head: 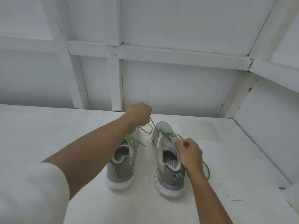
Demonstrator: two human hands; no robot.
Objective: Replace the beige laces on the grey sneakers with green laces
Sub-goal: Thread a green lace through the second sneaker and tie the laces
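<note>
**Green laces are in, right sneaker not finished**

The left sneaker [120,173] already carries a green lace [131,140], and no beige lace is visible. On the right sneaker [166,173] the second green lace [165,133] crosses only the far eyelets, so I judge some threading remains. Your left hand [139,113], raised beyond the toes, is closed in a fist around one lace end. Your right hand [189,152] pinches the other strand beside the tongue.

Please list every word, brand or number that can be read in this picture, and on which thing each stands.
"Y FOA": part of a print on the insole of the right sneaker; the rest is hidden.
"FO": on the insole of the left sneaker, faint and cut off.
The black-and-white mark on the right sneaker's side: too blurred to read.
</note>
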